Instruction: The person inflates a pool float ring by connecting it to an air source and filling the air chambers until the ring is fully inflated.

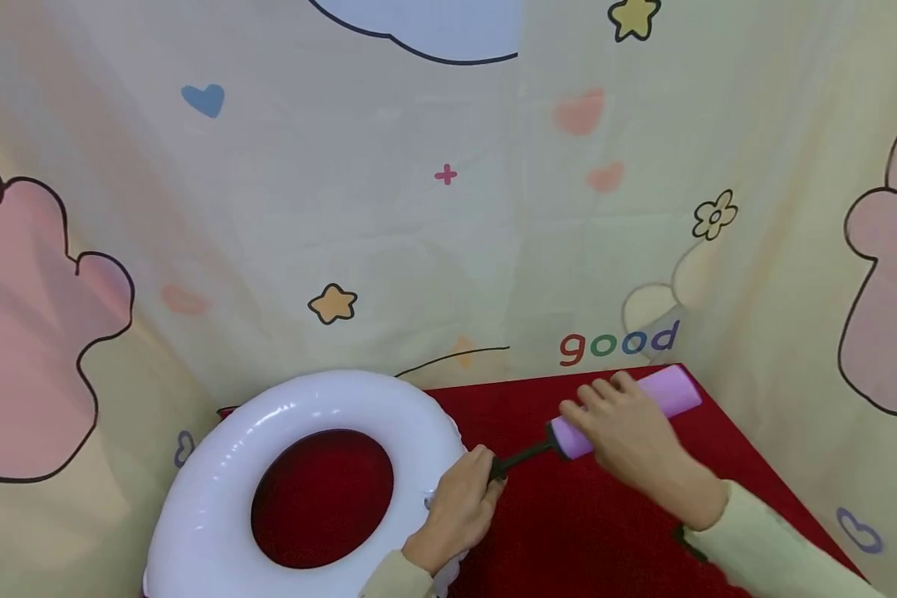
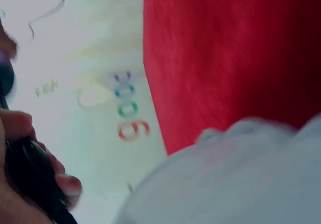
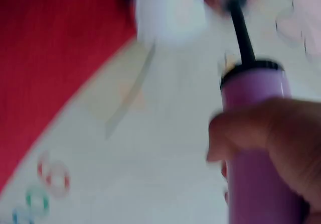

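Over matte red cloth (image 1: pixel 568 523), at 4 o'clock in the head view, a smooth, cylindrical lilac pump (image 1: pixel 669 392) is held, its barrel gripped by the right hand (image 1: pixel 631 436) and its black handle (image 2: pixel 30 169) clamped in the left hand (image 1: pixel 459 498), well apart. Its long axis is slanted, barrel towards 2 o'clock, slim black rod (image 1: pixel 526 454) towards 8. At 7 o'clock, red cloth is framed by a glossy white inflated ring (image 1: pixel 209 482).
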Tool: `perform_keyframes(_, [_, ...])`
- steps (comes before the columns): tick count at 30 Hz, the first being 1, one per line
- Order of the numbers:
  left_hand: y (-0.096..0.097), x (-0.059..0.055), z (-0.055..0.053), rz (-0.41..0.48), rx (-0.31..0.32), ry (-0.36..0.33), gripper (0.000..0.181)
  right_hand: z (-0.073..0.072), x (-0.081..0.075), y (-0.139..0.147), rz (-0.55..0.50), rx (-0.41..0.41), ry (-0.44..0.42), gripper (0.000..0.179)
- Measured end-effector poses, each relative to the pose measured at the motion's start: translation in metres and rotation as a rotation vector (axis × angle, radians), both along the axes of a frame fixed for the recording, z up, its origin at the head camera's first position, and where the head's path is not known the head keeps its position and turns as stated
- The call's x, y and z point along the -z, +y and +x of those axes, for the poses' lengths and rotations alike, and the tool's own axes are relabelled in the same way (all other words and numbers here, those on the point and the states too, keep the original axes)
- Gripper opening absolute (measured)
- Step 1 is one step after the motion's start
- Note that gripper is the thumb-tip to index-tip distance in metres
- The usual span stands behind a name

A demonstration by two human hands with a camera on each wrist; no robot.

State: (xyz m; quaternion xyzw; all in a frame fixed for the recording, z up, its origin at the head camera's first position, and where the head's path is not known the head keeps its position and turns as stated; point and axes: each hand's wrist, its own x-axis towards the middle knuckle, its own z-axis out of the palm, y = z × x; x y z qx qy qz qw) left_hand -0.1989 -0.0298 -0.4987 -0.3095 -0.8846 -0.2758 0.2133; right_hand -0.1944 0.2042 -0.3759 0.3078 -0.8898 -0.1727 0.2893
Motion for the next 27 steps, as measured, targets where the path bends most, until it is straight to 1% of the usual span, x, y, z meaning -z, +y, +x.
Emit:
perform_keyframes(3, [0.005,-0.003,0.003,-0.041,-0.005,0.046,0.017,0.002,0.024,-0.022,-0.002,-0.045,0.009,0.057])
perform_keyframes(5, [0.008,-0.005,0.005,-0.072,-0.027,0.071,0.017,0.002,0.037,-0.033,-0.015,-0.063,0.016,0.057])
perform_keyframes(6, [0.008,-0.005,0.006,-0.090,-0.040,0.079,0.017,0.002,0.042,-0.036,-0.025,-0.062,0.010,0.056])
perform_keyframes(8, [0.008,-0.006,0.007,-0.122,-0.054,0.068,0.016,0.001,0.046,-0.037,-0.034,-0.057,-0.011,0.056])
perform_keyframes(10, [0.005,-0.007,0.007,-0.141,-0.055,0.046,0.016,0.000,0.043,-0.031,-0.036,-0.050,-0.039,0.056])
perform_keyframes(13, [-0.001,-0.009,0.006,-0.127,-0.022,-0.005,0.016,-0.001,0.026,-0.016,-0.036,-0.043,-0.053,0.059])
perform_keyframes(17, [-0.008,-0.010,0.004,-0.062,0.009,-0.040,0.014,-0.002,-0.002,0.001,-0.029,-0.027,-0.004,0.057])
perform_keyframes(18, [-0.009,-0.009,0.003,-0.046,0.010,-0.043,0.014,-0.002,-0.006,0.003,-0.031,-0.019,0.009,0.056])
perform_keyframes(20, [-0.008,-0.008,0.002,-0.029,0.014,-0.044,0.014,-0.003,-0.007,0.003,-0.023,-0.006,0.021,0.054])
perform_keyframes(22, [-0.004,-0.007,0.000,-0.030,0.018,-0.033,0.014,-0.003,0.003,-0.006,-0.015,-0.008,0.017,0.054])
perform_keyframes(24, [0.000,-0.005,0.000,-0.046,0.016,-0.025,0.014,-0.003,0.019,-0.019,-0.017,-0.031,0.012,0.052])
perform_keyframes(27, [0.000,-0.003,0.002,-0.074,-0.015,-0.015,0.014,-0.005,0.041,-0.040,-0.022,-0.074,0.001,0.049])
